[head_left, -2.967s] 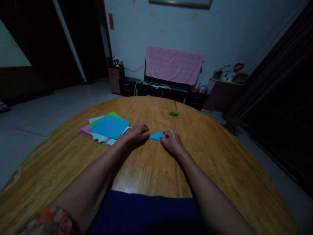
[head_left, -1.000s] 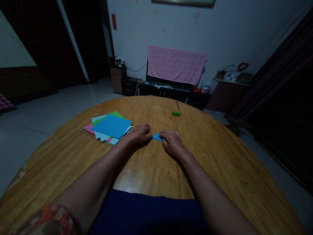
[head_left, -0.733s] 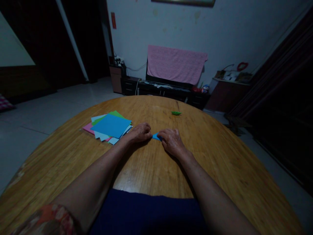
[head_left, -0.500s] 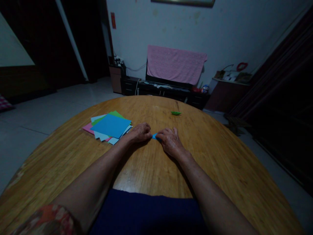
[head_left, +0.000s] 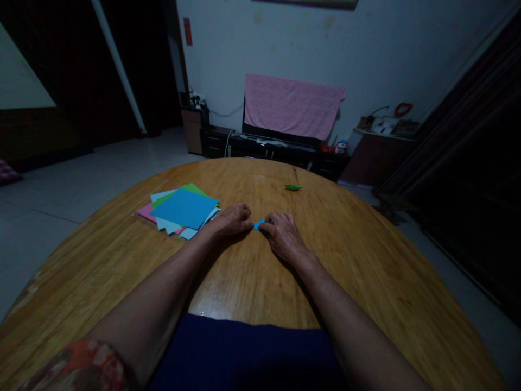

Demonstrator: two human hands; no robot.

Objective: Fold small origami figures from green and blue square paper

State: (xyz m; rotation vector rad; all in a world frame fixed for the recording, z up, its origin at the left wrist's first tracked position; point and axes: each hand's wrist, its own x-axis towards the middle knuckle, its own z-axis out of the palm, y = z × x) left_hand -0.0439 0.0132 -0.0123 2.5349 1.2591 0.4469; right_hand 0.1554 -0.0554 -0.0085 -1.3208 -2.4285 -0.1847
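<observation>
Pinching the folded blue paper (head_left: 256, 225) near its right end, the thumb and fingers of the right hand (head_left: 284, 233) would do best to press evenly, while the left hand (head_left: 235, 219) steadies the left tip, though whether its fingers pinch or merely press I cannot tell. Lying between both hands, the small piece can use the firm worktop (head_left: 252, 282) as backing; the stack of coloured sheets (head_left: 185, 208) just beside the left hand should stay undisturbed, with the green folded paper (head_left: 293, 187) well apart beyond.
</observation>
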